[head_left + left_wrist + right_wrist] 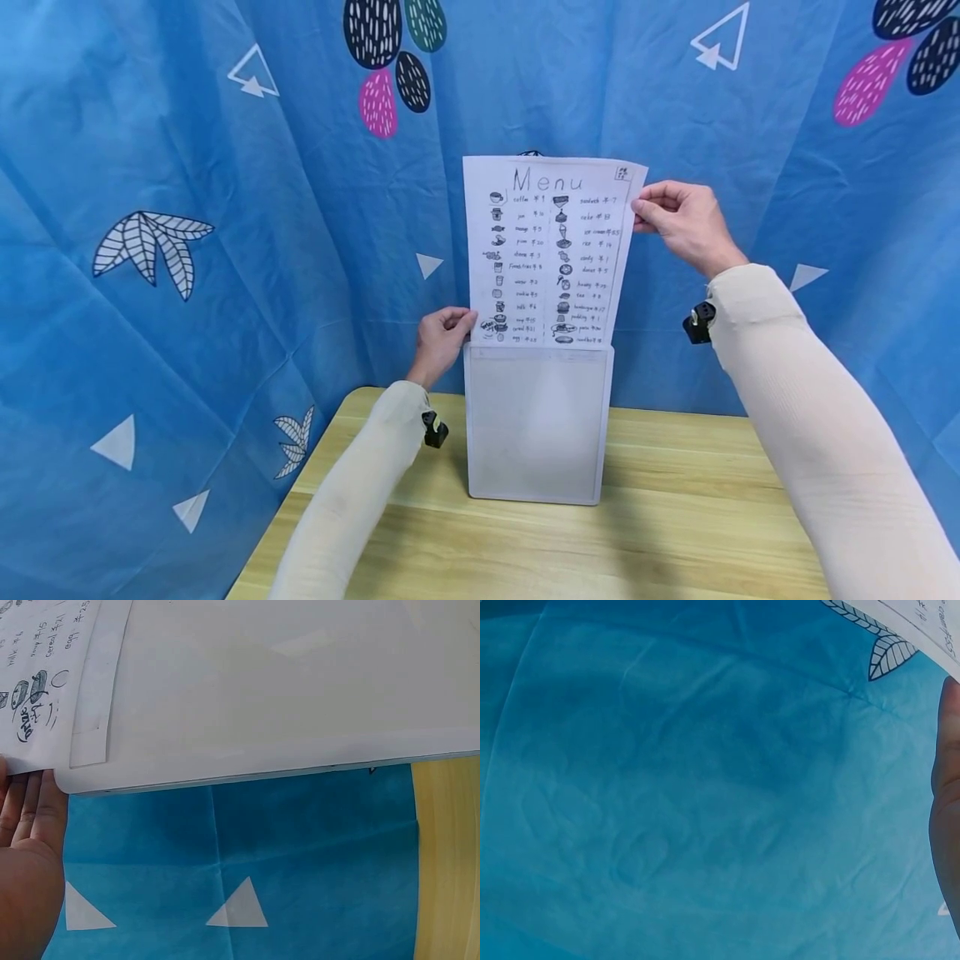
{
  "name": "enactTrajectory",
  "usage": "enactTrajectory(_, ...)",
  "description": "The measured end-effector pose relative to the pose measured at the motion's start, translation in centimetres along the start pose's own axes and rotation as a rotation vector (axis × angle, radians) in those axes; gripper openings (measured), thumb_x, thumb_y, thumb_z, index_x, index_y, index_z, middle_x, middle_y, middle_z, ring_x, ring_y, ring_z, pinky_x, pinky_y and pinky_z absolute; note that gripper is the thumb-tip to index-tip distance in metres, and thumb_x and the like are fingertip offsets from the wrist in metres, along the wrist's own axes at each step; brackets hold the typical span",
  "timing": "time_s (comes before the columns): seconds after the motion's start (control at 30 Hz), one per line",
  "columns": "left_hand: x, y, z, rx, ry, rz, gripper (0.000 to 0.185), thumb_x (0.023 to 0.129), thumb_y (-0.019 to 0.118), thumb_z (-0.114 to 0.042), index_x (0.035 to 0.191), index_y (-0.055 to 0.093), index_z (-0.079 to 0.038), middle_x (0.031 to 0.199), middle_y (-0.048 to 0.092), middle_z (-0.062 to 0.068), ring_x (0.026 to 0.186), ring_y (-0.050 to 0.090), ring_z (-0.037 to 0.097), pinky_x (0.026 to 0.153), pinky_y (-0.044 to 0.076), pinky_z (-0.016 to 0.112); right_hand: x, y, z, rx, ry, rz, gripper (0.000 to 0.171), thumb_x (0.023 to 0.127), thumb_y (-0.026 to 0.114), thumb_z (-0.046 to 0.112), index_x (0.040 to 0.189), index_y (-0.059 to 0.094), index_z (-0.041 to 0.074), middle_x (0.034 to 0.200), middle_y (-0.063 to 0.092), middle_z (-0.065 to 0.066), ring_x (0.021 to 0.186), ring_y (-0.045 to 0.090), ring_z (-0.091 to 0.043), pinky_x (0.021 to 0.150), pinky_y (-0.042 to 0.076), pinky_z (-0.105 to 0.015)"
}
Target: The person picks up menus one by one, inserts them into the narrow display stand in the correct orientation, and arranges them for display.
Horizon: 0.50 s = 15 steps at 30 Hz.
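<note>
At the upper right of the head view, my right hand (pixel 686 223) pinches the menu sheet (pixel 549 250) by its right edge; my left hand (pixel 442 333) grips the upper left corner of the clear holder (pixel 536 425) standing on the table (pixel 675 533). I would keep the sheet straight and the holder steady. The sheet's lower part is hidden, perhaps inside the holder.

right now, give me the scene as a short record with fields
sheet: menu paper, upright, lower part inside the holder
holder: frosted plastic sleeve standing on the wooden table
left hand: grips the sheet's lower left edge at the holder's top
right hand: pinches the sheet's upper right edge
backdrop: blue patterned cloth
</note>
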<state>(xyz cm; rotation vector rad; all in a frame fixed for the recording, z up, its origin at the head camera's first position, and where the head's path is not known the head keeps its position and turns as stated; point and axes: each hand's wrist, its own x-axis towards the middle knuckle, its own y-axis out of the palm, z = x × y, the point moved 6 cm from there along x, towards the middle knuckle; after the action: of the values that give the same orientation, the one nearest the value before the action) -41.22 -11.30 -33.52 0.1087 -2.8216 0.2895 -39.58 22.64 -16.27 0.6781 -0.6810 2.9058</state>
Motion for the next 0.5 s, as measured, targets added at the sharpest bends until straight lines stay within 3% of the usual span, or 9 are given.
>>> enactTrajectory(0.5,-0.04,-0.06,-0.02,0.021,0.010,0.002,0.021,0.098,0.067,-0.020,0.109,0.074,-0.003,0.099,0.073,0.011,0.091,0.071,0.021,0.081,0.058,0.029,-0.09,0.35,-0.26,0.037,0.012,0.023,0.028,0.100,0.062,0.017,0.118,0.065,-0.004,0.102,0.070,-0.002,0.081,0.071,-0.006,0.077,0.056,-0.017)
